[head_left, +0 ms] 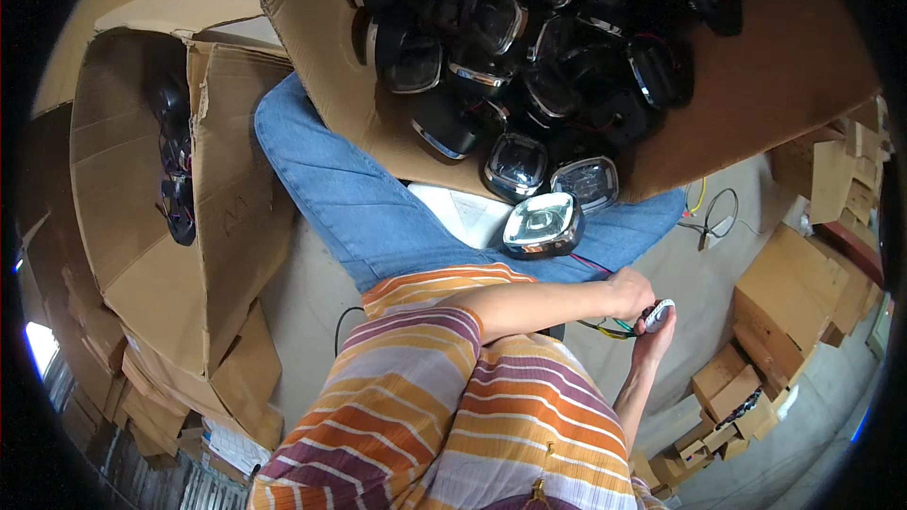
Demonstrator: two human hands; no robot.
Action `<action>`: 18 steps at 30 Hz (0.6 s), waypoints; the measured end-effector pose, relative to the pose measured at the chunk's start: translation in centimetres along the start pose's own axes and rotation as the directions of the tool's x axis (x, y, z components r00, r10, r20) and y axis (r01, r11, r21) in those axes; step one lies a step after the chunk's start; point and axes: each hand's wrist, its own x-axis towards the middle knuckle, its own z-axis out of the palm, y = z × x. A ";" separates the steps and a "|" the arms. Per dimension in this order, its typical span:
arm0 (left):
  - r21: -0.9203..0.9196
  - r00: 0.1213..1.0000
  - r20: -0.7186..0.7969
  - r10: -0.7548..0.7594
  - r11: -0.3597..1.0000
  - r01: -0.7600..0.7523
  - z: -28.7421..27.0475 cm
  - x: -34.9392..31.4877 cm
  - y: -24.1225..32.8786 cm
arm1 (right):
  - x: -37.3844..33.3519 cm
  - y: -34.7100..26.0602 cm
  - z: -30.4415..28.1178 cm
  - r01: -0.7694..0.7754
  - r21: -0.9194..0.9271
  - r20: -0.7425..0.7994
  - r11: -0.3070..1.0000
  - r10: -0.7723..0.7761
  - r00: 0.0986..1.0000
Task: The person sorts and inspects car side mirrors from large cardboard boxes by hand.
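Note:
A square black lamp (540,227) with a chrome rim and clear lens rests at the lip of the big carton; its lens looks bright. Thin red and dark wires (592,265) run from it to my left hand (628,295), which is closed, its fingertips partly hidden. My left arm crosses in front of my body to the right. Beside it, my right hand (654,342) grips a small rounded grey-white piece (660,315). Green, yellow and black wires (616,330) lead to this piece. Both hands nearly touch, to the right of my lap.
A large open carton (784,66), tilted toward me, holds many black lamps (491,19). Another open carton (241,170) with dark parts stands at left. Cardboard boxes (789,283) lie at right, near loose cables (718,212) on the grey floor (312,321). My jeans-clad legs flank a white surface (458,212).

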 end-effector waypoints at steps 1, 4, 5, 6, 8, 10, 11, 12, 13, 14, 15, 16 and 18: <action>0.004 1.000 0.002 0.003 1.000 -0.003 -0.3 -0.2 -0.1 | 0.1 -0.1 0.4 -0.013 -0.023 -0.011 1.000 0.013 1.000; -0.015 0.996 0.009 -0.085 0.996 0.085 -1.4 -1.1 -0.9 | 0.0 -0.6 2.1 0.026 0.005 -0.070 1.000 -0.025 0.997; -0.012 0.996 -0.044 -0.074 0.997 0.074 -1.7 -1.6 -1.3 | -0.1 -0.8 2.3 0.026 0.010 -0.070 1.000 -0.025 0.997; -0.008 0.993 -0.096 -0.063 0.998 0.063 -2.1 -2.3 -1.7 | -0.1 -1.0 2.5 0.029 -0.034 0.025 0.999 -0.028 0.999; 0.026 0.995 -0.067 -0.077 0.997 0.079 -3.7 -4.0 -1.9 | -0.4 -1.4 3.0 0.007 -0.049 0.164 0.999 0.001 0.987; 0.060 0.995 -0.036 -0.091 0.994 0.093 -5.2 -5.9 -2.2 | -0.4 -1.2 3.7 0.013 -0.139 0.181 0.990 0.013 0.983; 0.024 0.987 -0.122 -0.105 0.994 0.109 -5.8 -6.9 -2.6 | -0.5 -1.1 4.5 0.017 -0.236 0.196 0.971 0.030 0.980; -0.015 0.971 -0.207 -0.120 0.993 0.120 -6.4 -7.8 -3.1 | -0.9 -1.2 5.5 0.006 -0.271 0.208 0.963 0.053 0.977; 0.038 0.962 -0.223 -0.157 0.985 0.170 -7.1 -8.8 -3.5 | -1.2 -1.1 6.2 0.035 -0.333 0.250 0.942 0.052 0.967; 0.113 0.931 -0.211 -0.296 0.939 0.324 -8.1 -9.4 -4.5 | -1.4 -1.4 6.6 0.049 -0.378 0.246 0.924 0.049 0.968; 0.159 0.868 -0.377 -0.324 0.901 0.405 -8.8 -10.5 -6.9 | -1.6 -1.7 7.0 0.064 -0.423 0.241 0.904 0.044 0.970; 0.123 0.780 -0.549 -0.301 0.894 0.431 -11.4 -11.6 -7.7 | -1.3 -2.0 6.1 0.039 -0.417 0.215 0.908 0.057 0.975; -0.033 0.520 -0.795 -0.313 0.878 0.478 -14.6 -12.8 -10.1 | -0.6 -2.4 4.3 0.057 -0.424 0.216 0.904 0.040 0.976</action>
